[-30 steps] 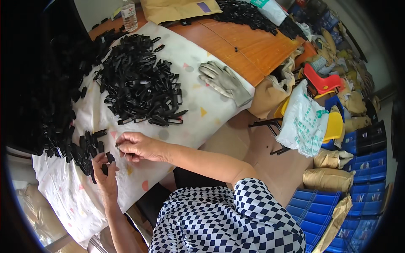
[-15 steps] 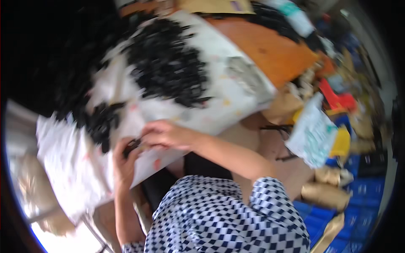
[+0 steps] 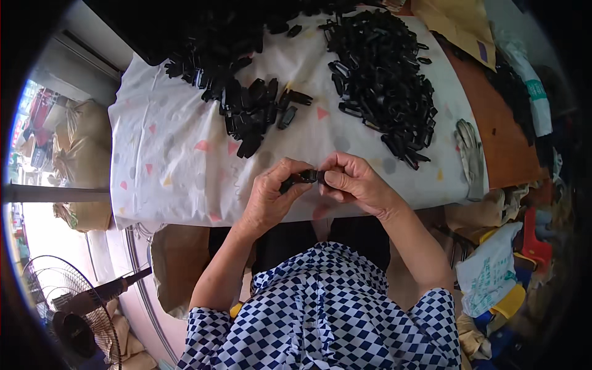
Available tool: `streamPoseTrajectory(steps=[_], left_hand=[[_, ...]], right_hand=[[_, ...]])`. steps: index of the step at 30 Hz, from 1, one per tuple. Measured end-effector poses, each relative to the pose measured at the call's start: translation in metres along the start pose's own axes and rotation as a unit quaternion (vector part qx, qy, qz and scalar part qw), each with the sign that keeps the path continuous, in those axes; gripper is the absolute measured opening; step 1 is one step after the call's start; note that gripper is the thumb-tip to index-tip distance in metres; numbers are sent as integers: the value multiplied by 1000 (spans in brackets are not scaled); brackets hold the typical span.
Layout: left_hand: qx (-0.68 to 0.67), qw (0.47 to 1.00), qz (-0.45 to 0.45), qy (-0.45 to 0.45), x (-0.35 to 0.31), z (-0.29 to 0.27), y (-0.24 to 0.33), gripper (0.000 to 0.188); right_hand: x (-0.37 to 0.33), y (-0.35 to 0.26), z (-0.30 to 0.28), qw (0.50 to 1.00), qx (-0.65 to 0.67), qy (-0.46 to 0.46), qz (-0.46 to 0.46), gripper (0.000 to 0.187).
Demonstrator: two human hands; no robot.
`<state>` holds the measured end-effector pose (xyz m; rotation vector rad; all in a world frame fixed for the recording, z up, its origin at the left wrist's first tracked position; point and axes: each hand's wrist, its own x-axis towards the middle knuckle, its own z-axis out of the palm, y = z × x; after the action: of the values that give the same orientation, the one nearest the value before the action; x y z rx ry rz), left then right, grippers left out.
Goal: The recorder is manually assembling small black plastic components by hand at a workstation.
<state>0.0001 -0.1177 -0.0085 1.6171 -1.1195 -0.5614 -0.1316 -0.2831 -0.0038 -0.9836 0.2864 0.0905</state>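
Note:
Over the front edge of the table, my left hand [image 3: 269, 191] grips a small black plastic part [image 3: 308, 176] between thumb and fingers. My right hand [image 3: 359, 183] pinches the other end of it; its fingertips cover that end, so I cannot tell whether one piece or two are held. Beyond my left hand lies a heap of similar black parts [image 3: 246, 108], a few of them loose at its edge. A second, larger heap of black parts [image 3: 385, 80] sits farther back on the right.
A white patterned cloth [image 3: 179, 179] covers the table. Greyish gloves [image 3: 468, 151] lie at its right side, beside a brown wooden surface [image 3: 509, 145]. A fan [image 3: 74, 314] stands at lower left, a plastic bag [image 3: 490, 271] at lower right.
The view has swung, so the table and heaps now appear farther right, and the blur has gone. Both hands stay close together at a black part.

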Motion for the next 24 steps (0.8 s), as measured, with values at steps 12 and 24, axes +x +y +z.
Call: streamPoseTrajectory(steps=[12, 24], left_hand=[[121, 992, 28, -17, 3, -3, 9, 28], [13, 995, -94, -29, -10, 17, 18, 24]], right_hand=[[2, -8, 2, 996, -54, 39, 59, 10], [-6, 6, -16, 985, 70, -39, 151, 16]])
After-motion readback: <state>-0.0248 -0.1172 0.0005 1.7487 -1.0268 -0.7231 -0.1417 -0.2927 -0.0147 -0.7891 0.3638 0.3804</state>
